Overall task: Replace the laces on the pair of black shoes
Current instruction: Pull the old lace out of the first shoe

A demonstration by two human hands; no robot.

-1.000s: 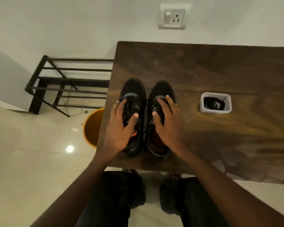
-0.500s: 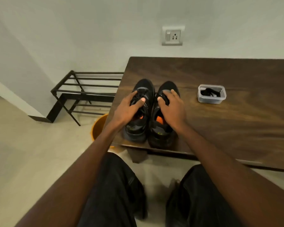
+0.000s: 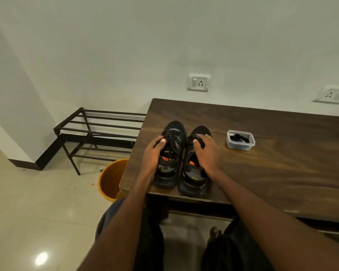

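- Table (image 3: pixel 262 173): dark wood-grain slab, rectangular, set against a pale wall.
- Rack (image 3: pixel 98 132): black metal bars, on the floor left of the table.
- Bucket (image 3: pixel 111 178): round, orange, beside the table's left edge.
- Black shoes (image 3: pixel 176 137): matte pair, side by side near the table's front-left corner, orange linings showing.
- Left hand (image 3: pixel 152 155): fingers curled over the left shoe's laces.
- Right hand (image 3: pixel 207 153): fingers curled, gripping the right shoe's tongue.
- Container (image 3: pixel 240 140): clear plastic, rounded rectangle, holding dark laces, right of the shoes.

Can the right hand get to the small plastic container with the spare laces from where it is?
Probably yes. The right hand grips the right shoe, and the container sits on the table just to that side, with bare wood between them and no lid visible on it.
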